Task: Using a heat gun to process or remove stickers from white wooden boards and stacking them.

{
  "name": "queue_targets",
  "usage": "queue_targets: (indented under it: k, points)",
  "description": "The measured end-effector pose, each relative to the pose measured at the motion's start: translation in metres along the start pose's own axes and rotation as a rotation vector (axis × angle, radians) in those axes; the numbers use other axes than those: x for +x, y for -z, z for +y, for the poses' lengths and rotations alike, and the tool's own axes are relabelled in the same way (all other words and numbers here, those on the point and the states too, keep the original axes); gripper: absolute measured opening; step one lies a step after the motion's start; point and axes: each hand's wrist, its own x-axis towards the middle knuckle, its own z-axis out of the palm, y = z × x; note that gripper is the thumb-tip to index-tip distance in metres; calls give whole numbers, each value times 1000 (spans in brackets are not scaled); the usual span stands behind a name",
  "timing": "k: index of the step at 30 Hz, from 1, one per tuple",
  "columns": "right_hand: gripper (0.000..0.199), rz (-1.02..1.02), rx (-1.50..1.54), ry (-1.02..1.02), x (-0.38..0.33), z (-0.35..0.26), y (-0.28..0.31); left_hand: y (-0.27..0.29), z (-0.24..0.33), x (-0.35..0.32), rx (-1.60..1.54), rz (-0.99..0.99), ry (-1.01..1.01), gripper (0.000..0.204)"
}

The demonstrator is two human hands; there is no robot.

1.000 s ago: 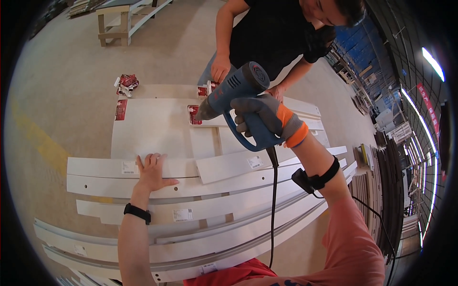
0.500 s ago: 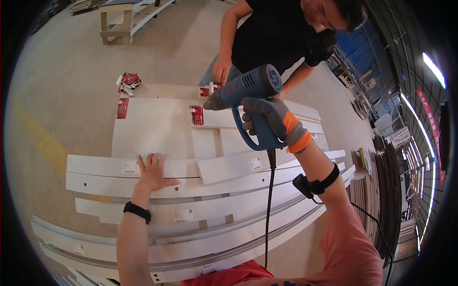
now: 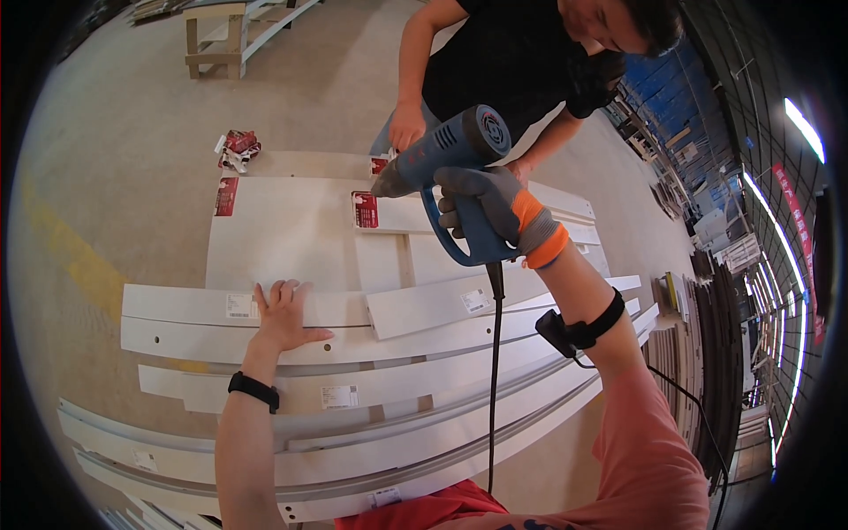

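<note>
A blue corded heat gun (image 3: 446, 155) is in my right hand (image 3: 490, 208), which wears a grey and orange glove wrapped round its handle. Its nozzle points left and down, over a red label (image 3: 365, 210) at the end of a white board. Bare and with fingers spread, my left hand (image 3: 284, 316) lies flat on a long white board (image 3: 194, 305), just right of a white paper label (image 3: 239, 306). A shorter white board (image 3: 424, 309) rests across the long ones, right of that hand.
Across the boards stands a person in a black shirt (image 3: 503, 71), one hand (image 3: 408, 125) near the far labels. Crumpled red and white scraps (image 3: 238, 150) lie at the far left. The gun's black cord (image 3: 495, 371) hangs down past the near boards. A wooden trestle (image 3: 216, 40) stands farther back.
My right hand has shifted the heat gun slightly left and up, its nozzle now closer to the red label. My left hand stays put. The other person's hand has moved slightly left.
</note>
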Motion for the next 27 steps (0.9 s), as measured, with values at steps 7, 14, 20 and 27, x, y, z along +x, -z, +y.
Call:
queue_targets:
  k: [7,14,20,27]
  points:
    - [21,4,-202,23,-16,-11,-3,-4,-2,2,3,13,-9,109]
    - [28,-133,-16,-108,-20,2,16,0,0,2,-1,-4,-5,111]
    - [24,-81,-44,-79,-32,-1,5,0,-1,2,-3,-15,1,111]
    - [30,-66,2,57,-38,-4,-10,-3,-3,3,-7,11,-22,112]
